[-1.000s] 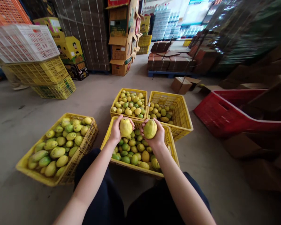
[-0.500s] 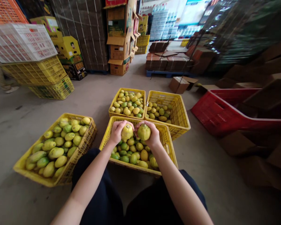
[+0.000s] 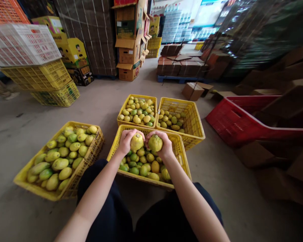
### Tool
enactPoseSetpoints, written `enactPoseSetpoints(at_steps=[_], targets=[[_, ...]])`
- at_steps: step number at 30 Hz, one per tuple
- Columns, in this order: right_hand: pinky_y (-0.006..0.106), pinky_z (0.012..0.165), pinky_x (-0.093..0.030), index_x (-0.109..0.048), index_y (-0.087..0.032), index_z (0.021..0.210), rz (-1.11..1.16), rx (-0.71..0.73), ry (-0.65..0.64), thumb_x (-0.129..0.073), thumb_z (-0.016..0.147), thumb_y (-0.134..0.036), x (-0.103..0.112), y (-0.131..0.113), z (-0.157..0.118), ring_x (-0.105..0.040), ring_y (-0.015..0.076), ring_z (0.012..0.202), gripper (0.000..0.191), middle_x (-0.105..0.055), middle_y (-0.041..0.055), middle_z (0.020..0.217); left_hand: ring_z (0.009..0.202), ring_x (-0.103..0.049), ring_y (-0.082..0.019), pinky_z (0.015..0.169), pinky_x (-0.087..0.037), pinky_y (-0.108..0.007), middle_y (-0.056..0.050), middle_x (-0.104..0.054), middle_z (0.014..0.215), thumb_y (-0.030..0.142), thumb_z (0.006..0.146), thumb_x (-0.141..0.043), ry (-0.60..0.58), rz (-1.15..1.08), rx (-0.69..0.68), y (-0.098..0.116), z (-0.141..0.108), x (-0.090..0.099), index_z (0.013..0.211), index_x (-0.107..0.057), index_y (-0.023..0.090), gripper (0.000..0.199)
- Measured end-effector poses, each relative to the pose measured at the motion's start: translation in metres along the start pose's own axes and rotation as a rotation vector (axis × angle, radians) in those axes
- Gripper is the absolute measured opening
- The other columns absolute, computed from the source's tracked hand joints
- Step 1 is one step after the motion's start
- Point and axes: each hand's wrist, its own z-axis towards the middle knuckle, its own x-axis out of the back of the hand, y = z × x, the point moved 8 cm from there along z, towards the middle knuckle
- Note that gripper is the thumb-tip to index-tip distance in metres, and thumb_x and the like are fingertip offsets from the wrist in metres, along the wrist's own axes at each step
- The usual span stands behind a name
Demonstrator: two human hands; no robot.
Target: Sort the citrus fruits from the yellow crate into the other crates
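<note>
My left hand [image 3: 125,140] grips a yellow lemon [image 3: 136,142], and my right hand [image 3: 164,144] grips a greener lemon [image 3: 155,143]. The two fruits are side by side, nearly touching, above the near yellow crate [image 3: 179,158], which holds several yellow and green lemons. Both arms reach forward over my dark trousers. Two more yellow crates stand just behind: the left one [image 3: 138,97] is full of lemons, the right one [image 3: 194,124] holds fewer.
A large yellow crate [image 3: 25,178] of bigger fruit sits on the floor to the left. A red crate [image 3: 232,124] lies to the right among cardboard boxes. Stacked white and yellow crates [image 3: 40,77] stand at the back left, cartons and pallets behind.
Both hands have come down and closer together, turning the lemons so the fingers now cover their tops. The view has shifted slightly.
</note>
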Motion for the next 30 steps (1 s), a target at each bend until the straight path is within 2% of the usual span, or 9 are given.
enactPoseSetpoints(at_steps=[3, 5, 8, 10, 13, 16, 22, 30], targets=[[0.026, 0.037, -0.042, -0.058, -0.019, 0.055, 0.071, -0.052, 0.038, -0.064, 0.065, -0.042, 0.003, 0.005, 0.002, -0.056, 0.0166, 0.046, 0.025, -0.061, 0.0033, 0.052, 0.067, -0.065, -0.021, 0.062, -0.048, -0.029, -0.007, -0.067, 0.063, 0.047, 0.081, -0.050, 0.039, -0.133, 0.088, -0.010, 0.004, 0.001, 0.060, -0.067, 0.015, 0.042], [0.027, 0.042, -0.047, -0.058, -0.019, 0.060, 0.159, -0.118, 0.101, -0.061, 0.069, -0.042, 0.009, 0.012, 0.004, -0.061, 0.0187, 0.053, 0.025, -0.062, 0.0038, 0.056, 0.066, -0.065, -0.022, 0.059, -0.050, -0.029, -0.008, -0.066, 0.062, 0.045, 0.082, -0.046, 0.087, -0.320, 0.276, -0.026, 0.005, 0.002, 0.062, -0.066, 0.014, 0.042], [0.029, 0.047, -0.052, -0.063, -0.017, 0.075, 0.309, -0.204, 0.222, -0.051, 0.078, -0.038, 0.022, 0.022, 0.006, -0.064, 0.0199, 0.059, 0.024, -0.066, 0.0054, 0.062, 0.063, -0.065, -0.020, 0.055, -0.052, -0.029, -0.009, -0.066, 0.066, 0.039, 0.085, -0.037, 0.231, -0.637, 0.628, -0.056, -0.003, 0.005, 0.075, -0.066, 0.011, 0.041], [0.028, 0.047, -0.054, -0.064, -0.015, 0.086, 0.398, -0.250, 0.288, -0.046, 0.080, -0.030, 0.029, 0.028, 0.007, -0.065, 0.0194, 0.059, 0.024, -0.068, 0.0070, 0.067, 0.065, -0.066, -0.019, 0.054, -0.054, -0.028, -0.011, -0.067, 0.073, 0.035, 0.085, -0.037, 0.346, -0.794, 0.741, -0.067, -0.008, 0.008, 0.088, -0.066, 0.010, 0.038], [0.023, 0.042, -0.052, -0.062, -0.012, 0.089, 0.461, -0.325, 0.391, -0.043, 0.082, -0.023, 0.039, 0.037, 0.006, -0.063, 0.0177, 0.054, 0.023, -0.069, 0.0096, 0.066, 0.075, -0.067, -0.022, 0.053, -0.056, -0.027, -0.013, -0.066, 0.079, 0.030, 0.084, -0.042, 0.485, -0.849, 0.754, -0.072, -0.011, 0.016, 0.098, -0.062, 0.009, 0.033], [0.019, 0.036, -0.048, -0.061, -0.012, 0.089, 0.438, -0.366, 0.474, -0.042, 0.087, -0.025, 0.044, 0.040, 0.003, -0.061, 0.0157, 0.047, 0.023, -0.067, 0.0094, 0.061, 0.080, -0.068, -0.024, 0.051, -0.057, -0.025, -0.013, -0.064, 0.078, 0.028, 0.086, -0.044, 0.561, -0.855, 0.744, -0.070, -0.012, 0.018, 0.101, -0.061, 0.010, 0.029], [0.016, 0.033, -0.046, -0.059, -0.014, 0.088, 0.431, -0.409, 0.524, -0.037, 0.093, -0.032, 0.042, 0.042, -0.002, -0.057, 0.0140, 0.045, 0.029, -0.065, 0.0083, 0.058, 0.079, -0.067, -0.022, 0.048, -0.057, -0.021, -0.015, -0.063, 0.083, 0.035, 0.093, -0.037, 0.613, -0.962, 0.834, -0.077, -0.014, 0.012, 0.106, -0.060, 0.007, 0.039], [0.018, 0.040, -0.052, -0.057, -0.016, 0.086, 0.430, -0.399, 0.665, -0.038, 0.095, -0.032, 0.049, 0.042, -0.006, -0.059, 0.0150, 0.050, 0.025, -0.060, 0.0036, 0.052, 0.081, -0.068, -0.022, 0.056, -0.061, -0.029, -0.013, -0.067, 0.092, 0.028, 0.094, -0.039, 0.639, -0.883, 0.734, -0.088, -0.011, 0.020, 0.112, -0.059, 0.012, 0.032]])
